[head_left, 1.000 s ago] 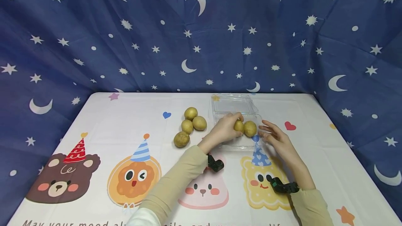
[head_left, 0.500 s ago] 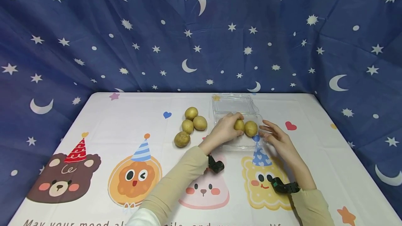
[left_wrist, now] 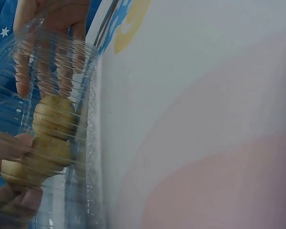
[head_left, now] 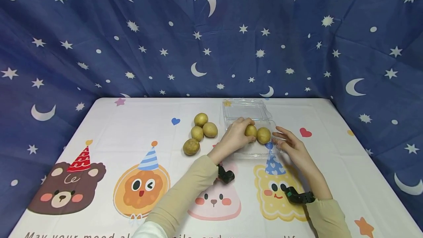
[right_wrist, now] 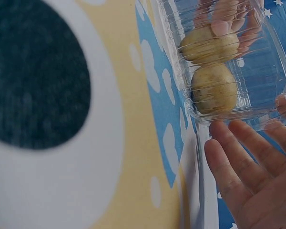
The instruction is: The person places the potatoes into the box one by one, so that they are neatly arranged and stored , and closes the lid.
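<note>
A clear plastic clamshell container (head_left: 251,155) stands on the table, its hinged lid (head_left: 246,111) folded back. Reaching in from the left, my left hand (head_left: 237,137) grips a yellow potato (head_left: 250,130) between fingers and thumb inside it. A second potato (head_left: 263,135) sits just right of that one. Through the clear wall, the left wrist view shows potatoes in a row, the gripped one (left_wrist: 20,172) at the near end. My right hand (head_left: 290,144) is at the container's right end, fingers spread and nearly straight; in the right wrist view its fingertips (right_wrist: 219,131) are right at the wall.
Several loose potatoes (head_left: 210,130) lie in a cluster left of the container. The white tablecloth (head_left: 330,135) has printed cartoon faces and hearts. A blue curtain (head_left: 211,39) with moons and stars hangs behind and at both sides.
My left hand has shifted very slightly left with the potato it grips, widening the gap to the potato beside it. The right hand keeps its place.
</note>
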Available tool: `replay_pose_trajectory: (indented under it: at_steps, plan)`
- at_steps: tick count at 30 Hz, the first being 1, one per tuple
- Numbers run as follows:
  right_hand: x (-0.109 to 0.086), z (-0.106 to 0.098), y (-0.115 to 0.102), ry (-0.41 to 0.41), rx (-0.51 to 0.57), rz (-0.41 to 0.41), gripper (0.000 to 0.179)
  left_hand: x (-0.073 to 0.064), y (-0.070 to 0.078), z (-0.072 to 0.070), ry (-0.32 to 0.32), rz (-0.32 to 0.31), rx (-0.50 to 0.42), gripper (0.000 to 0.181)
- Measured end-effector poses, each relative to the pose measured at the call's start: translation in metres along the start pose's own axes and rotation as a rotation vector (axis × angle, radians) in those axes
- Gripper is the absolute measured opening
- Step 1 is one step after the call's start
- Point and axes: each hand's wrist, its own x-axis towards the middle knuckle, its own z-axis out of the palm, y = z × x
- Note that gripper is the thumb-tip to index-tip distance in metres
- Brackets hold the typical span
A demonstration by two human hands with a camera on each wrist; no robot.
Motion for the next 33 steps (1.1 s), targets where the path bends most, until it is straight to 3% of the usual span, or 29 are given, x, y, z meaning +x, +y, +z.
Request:
replay_pose_trajectory:
  at_steps: [14,23,33]
  plan:
    - [-0.0002,-0.0005,0.0008,0.004,-0.010,0.024,0.053,-0.0033,0.0023,0.0015,0.024,0.022,0.109,0.048]
    - [-0.0002,-0.0005,0.0000,0.001,-0.015,0.037,0.053,-0.0060,0.0008,0.0026,0.084,0.037,0.176,0.032]
    - [0.0000,-0.0005,-0.0006,-0.002,-0.028,0.056,0.054,-0.0064,-0.0008,0.0021,0.077,0.051,0.165,0.030]
